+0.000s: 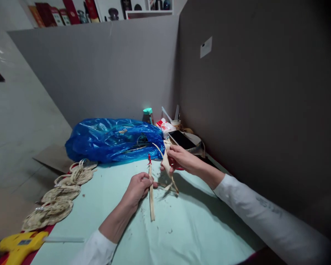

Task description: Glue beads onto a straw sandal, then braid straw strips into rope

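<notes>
My left hand (140, 187) pinches a narrow pale strip of dried husk or straw (151, 206) that stands nearly upright in the view. A bit of red thread (149, 159) is at the strip's top end. To its right, my right hand (179, 157) is closed on a wider, curling piece of pale dried husk (166, 162). Thin ends of this piece trail down toward the table, near my left fingertips. Whether the two pieces are joined is hard to make out.
A blue plastic bag (113, 141) lies behind my hands. Several woven straw pieces (60, 193) line the left edge, with a yellow glue gun (23, 243) in front. A phone (181, 140), a teal-lidded jar (148, 115) and grey partitions (121, 73) stand at the back.
</notes>
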### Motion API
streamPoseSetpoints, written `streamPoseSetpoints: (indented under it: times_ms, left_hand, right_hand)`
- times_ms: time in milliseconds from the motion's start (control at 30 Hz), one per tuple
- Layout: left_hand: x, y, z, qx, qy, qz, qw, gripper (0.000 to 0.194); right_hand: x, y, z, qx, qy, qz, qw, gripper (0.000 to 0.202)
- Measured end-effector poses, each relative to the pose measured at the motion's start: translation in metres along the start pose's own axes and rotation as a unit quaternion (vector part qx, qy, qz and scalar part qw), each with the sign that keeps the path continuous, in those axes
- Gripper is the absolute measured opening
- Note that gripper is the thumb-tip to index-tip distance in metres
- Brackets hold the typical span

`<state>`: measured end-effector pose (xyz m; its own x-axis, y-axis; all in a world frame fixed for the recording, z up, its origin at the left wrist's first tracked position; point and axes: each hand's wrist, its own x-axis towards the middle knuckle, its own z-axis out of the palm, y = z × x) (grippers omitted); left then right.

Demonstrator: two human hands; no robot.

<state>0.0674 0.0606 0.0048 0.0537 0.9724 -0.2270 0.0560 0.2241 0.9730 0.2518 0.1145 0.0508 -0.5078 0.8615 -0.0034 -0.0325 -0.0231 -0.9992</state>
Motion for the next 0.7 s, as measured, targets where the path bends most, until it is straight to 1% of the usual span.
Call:
streamPoseSetpoints:
  times_ms: [67,167,267,367,433,500,600,700]
  left_hand:
    - [0.000,-0.001,0.000,-0.004,-0.002,0.003,1.000,0.021]
    - [0.001,-0.003,-0.001,-0.010,-0.003,0.007,1.000,0.025]
    - [0.000,-0.005,-0.001,-0.022,0.005,0.021,1.000,0.035]
    - [-0.002,-0.004,0.000,-0.034,0.010,0.045,0.998,0.043]
    - [-0.003,-0.002,0.001,-0.039,0.002,0.049,0.998,0.042]
    - [-0.004,0.000,0.000,-0.043,-0.022,0.042,0.998,0.036]
    - [-0.003,0.000,-0.001,-0.045,-0.046,0.023,0.998,0.032]
    - [-0.001,-0.001,-0.002,-0.048,-0.042,0.017,0.998,0.035]
  right_hand:
    - [0.008,0.013,0.002,0.007,0.028,0.014,0.999,0.011]
    - [0.009,0.028,0.007,-0.007,0.052,0.023,0.998,0.013]
    - [0.004,0.039,0.014,-0.072,0.046,0.027,0.996,0.014]
    - [-0.001,0.046,0.020,-0.155,0.035,-0.006,0.987,0.013]
    - [-0.003,0.049,0.023,-0.202,0.025,-0.043,0.978,0.014]
    - [-0.004,0.050,0.026,-0.241,0.017,-0.065,0.968,0.015]
    - [-0.005,0.048,0.027,-0.300,0.026,-0.063,0.952,0.014]
    - [-0.006,0.047,0.029,-0.351,0.035,-0.061,0.934,0.013]
